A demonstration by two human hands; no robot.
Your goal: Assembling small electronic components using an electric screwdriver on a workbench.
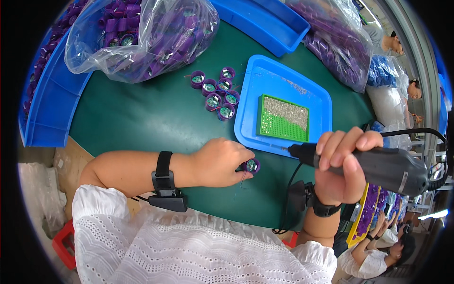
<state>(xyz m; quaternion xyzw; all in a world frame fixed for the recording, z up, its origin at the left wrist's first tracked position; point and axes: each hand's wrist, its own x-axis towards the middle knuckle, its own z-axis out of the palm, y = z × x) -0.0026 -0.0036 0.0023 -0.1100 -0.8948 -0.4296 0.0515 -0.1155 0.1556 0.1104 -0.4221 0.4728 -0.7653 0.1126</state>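
Observation:
My left hand (221, 163) pinches a small purple round housing (251, 165) with a green circuit board inside, low over the green table. A thin wire hangs below it. In my right hand (344, 163) is a black electric screwdriver (385, 165), fingers wrapped round its body, its tip pointing left near the front edge of a blue tray (246, 128). Whether a screw sits on the tip is too small to tell. Inside that tray lies a green perforated screw plate (272, 128), partly covered with small metal screws (286, 110). Several similar purple housings (213, 101) stand grouped left of the tray.
A clear bag of purple housings (161, 42) bulges at the far left beside a blue bin (56, 111). Another blue bin (267, 26) and a filled bag (338, 52) stand at the back. The screwdriver's black cable (416, 131) trails right. Other people work at the right.

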